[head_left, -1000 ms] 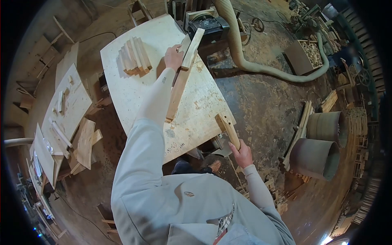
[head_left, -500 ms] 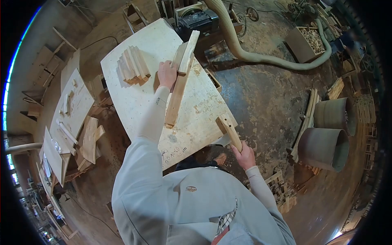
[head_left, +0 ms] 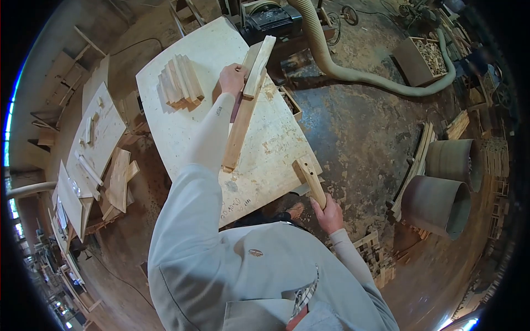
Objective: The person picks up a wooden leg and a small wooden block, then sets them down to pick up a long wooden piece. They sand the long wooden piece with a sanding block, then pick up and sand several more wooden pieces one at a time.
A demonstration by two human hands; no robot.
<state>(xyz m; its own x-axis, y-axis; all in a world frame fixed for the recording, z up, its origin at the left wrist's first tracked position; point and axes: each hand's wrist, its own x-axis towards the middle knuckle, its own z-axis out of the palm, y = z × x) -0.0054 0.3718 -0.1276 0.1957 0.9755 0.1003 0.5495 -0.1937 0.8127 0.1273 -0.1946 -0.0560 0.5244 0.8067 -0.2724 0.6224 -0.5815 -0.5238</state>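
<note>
My left hand is closed at the left edge of a short wooden board, fingers curled against it; the exact grip is partly hidden. Against this board lies a pale wooden strip, overlapping a longer wooden rail that runs toward me across the worktable. A dark reddish edge shows beside the rail under my wrist. In my right hand, the fingers wrap round the handle of a wooden mallet, held by the table's near right corner.
Stacked wooden pieces sit left on the table. Behind it stand a motor and a ribbed hose reaching a box of offcuts. Two drums stand right; another bench is at left.
My left hand has shifted slightly up and right along the board, its fingers now more curled. The mallet stays in my right hand, nearly still. The view has shifted a little.
</note>
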